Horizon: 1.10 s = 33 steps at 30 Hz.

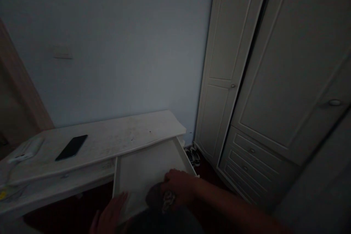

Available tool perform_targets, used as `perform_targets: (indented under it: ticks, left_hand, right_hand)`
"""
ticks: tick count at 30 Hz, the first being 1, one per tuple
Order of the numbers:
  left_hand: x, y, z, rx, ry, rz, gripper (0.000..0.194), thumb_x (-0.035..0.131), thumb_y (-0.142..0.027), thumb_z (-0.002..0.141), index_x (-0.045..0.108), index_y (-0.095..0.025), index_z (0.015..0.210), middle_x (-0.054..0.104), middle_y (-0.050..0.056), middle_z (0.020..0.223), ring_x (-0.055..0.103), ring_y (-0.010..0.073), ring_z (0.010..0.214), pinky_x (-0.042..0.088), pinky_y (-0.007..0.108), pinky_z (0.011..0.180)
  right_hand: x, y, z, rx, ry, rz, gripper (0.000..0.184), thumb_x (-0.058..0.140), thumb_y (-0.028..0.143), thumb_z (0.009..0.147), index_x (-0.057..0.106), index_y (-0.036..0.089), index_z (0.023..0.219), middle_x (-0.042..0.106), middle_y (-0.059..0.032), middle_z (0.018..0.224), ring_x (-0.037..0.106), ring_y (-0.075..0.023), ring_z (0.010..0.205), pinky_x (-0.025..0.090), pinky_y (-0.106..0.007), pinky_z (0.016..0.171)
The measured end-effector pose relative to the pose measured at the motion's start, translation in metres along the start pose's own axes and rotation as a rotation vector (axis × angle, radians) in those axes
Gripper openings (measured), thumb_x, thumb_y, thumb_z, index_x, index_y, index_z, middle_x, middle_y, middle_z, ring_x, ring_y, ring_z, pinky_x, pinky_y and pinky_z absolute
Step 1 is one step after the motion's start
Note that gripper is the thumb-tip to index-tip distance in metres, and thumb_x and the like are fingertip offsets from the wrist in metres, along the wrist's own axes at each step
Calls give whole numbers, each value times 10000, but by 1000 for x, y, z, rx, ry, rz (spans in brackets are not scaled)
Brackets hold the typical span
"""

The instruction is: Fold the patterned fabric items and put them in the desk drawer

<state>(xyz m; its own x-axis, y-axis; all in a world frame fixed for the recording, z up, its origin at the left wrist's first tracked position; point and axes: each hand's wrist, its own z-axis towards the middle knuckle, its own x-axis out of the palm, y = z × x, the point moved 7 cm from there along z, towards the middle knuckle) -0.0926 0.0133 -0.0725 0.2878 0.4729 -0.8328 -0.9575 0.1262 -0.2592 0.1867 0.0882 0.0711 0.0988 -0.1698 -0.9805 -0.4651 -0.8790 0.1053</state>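
The room is dim. A white desk drawer (pixel 148 161) stands pulled out under the desk top (pixel 115 137). My right hand (pixel 179 186) reaches into the drawer's front part with fingers curled on a dark bundle of cloth (pixel 157 199) that has a pale patterned patch. My left hand (pixel 109 216) lies flat with fingers stretched out at the drawer's front left edge, touching it and holding nothing.
A black phone (pixel 71 147) lies on the desk top; a white object with a cable (pixel 26 150) sits at its left end. A tall white wardrobe (pixel 263 91) with drawers stands to the right. Shoes (pixel 193 154) lie on the floor between desk and wardrobe.
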Motion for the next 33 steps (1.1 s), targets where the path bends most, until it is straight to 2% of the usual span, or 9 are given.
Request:
perform_targets:
  ticks: [3,6,9,13,17,22,24,28,33]
  left_hand:
    - [5,-21,19,158,175,91,728,638,-310,801,574,-361,1525,582,52,1605,529,358,1479,167,680,1296]
    - [9,-35,35,237,320,113,741,567,-161,797,592,-343,1515,607,37,1580,572,295,1451,279,562,1301]
    - [7,-40,40,248,357,120,769,559,-110,776,595,-334,1512,608,16,1580,599,259,1427,345,458,1294]
    - [1,-41,39,192,377,101,706,654,-414,896,527,-259,1574,618,68,1568,588,325,1437,383,508,1283]
    - [-6,-49,43,161,413,103,703,667,-587,901,604,-249,1515,667,99,1511,593,372,1425,410,551,1261]
    - [-11,-59,46,160,463,96,538,644,-574,925,730,-281,1367,730,88,1429,635,345,1382,378,562,1279]
    - [-11,-63,47,166,481,99,473,636,-548,934,755,-307,1324,745,73,1408,649,335,1364,356,573,1284]
    - [-15,-72,50,167,511,53,397,589,-532,963,783,-331,1244,777,55,1351,676,312,1306,323,582,1281]
    - [-20,-78,50,157,528,84,363,557,-459,977,792,-286,1194,803,75,1266,693,295,1258,283,565,1289]
  right_hand:
    - [11,28,11,-70,-195,42,590,861,568,748,702,349,1272,652,-104,1321,631,-348,1215,523,-461,981]
    - [27,54,37,-8,-359,77,659,802,584,813,611,385,1411,692,-95,1294,636,-358,1197,543,-482,985]
    - [40,53,42,75,-402,102,705,798,543,840,531,452,1486,736,-58,1211,658,-337,1147,558,-439,954]
    - [48,9,-9,147,-340,27,588,695,423,954,524,421,1516,699,-79,1314,614,-324,1246,530,-429,1006]
    - [53,-56,-86,405,-361,7,491,642,274,966,608,396,1441,658,-86,1382,573,-297,1297,485,-420,1068]
    - [57,-102,-121,736,-684,124,471,603,199,941,605,245,1410,644,-131,1370,585,-294,1278,486,-403,1085]
    - [51,-112,-108,822,-736,105,436,608,226,957,607,232,1393,655,-143,1328,615,-304,1220,515,-414,1042]
    - [16,-126,-53,837,-561,-139,443,672,219,949,621,218,1389,662,-180,1290,620,-315,1170,535,-408,963]
    - [-18,-131,24,559,-426,-260,327,440,172,1085,712,186,1267,674,-129,1314,557,-267,1283,451,-436,1048]
